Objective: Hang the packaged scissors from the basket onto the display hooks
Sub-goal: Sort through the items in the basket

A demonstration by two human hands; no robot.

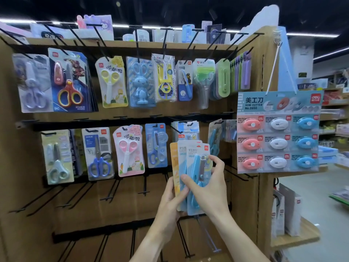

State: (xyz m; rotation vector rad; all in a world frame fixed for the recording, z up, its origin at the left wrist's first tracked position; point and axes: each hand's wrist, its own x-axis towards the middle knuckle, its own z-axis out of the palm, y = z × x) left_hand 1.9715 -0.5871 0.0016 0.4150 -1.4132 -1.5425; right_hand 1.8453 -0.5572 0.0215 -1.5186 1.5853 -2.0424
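A fanned stack of packaged scissors [190,161], light blue cards over an orange one, is held upright in front of the wooden display board. My left hand [171,197] grips the stack from the left at its lower edge. My right hand [209,184] pinches the front blue pack, thumb on its left side and fingers on its right edge. Just above the stack, black display hooks [177,129] of the middle row stick out, one carrying similar packs [186,129]. The basket is not in view.
Two rows of hung scissors packs fill the board [117,114]. Bare black hooks [111,191] jut out below them on the lower rails. A card of mini cutters [277,133] hangs at the board's right edge. Store shelves [294,233] and an aisle lie to the right.
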